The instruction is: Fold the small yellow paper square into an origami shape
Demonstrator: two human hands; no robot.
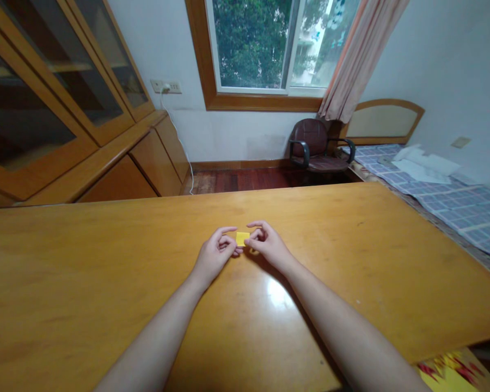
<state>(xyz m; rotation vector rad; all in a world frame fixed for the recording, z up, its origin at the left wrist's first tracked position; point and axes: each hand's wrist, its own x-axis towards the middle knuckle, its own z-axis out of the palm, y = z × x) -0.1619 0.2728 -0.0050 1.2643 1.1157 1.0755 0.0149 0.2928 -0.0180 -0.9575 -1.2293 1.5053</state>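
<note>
A small yellow square of paper point(242, 238) is held between my two hands, over the middle of the wooden table. My left hand point(217, 251) pinches its lower left corner between thumb and curled fingers, with the index finger stretched out above. On the other side, my right hand point(268, 242) grips the paper's right edge with the thumb in front, its index finger also raised. Whether the paper is folded in layers is too small to tell. A shadow of my right hand and arm falls on the tabletop point(106, 283).
Yellow and red paper pieces point(453, 373) lie below the table's near right edge. Beyond the table stand a dark red armchair point(312, 144) and a bed point(445, 190) with checked cloth. A glass-door cabinet point(61, 103) lines the left wall; a white cable point(179, 136) hangs from a socket.
</note>
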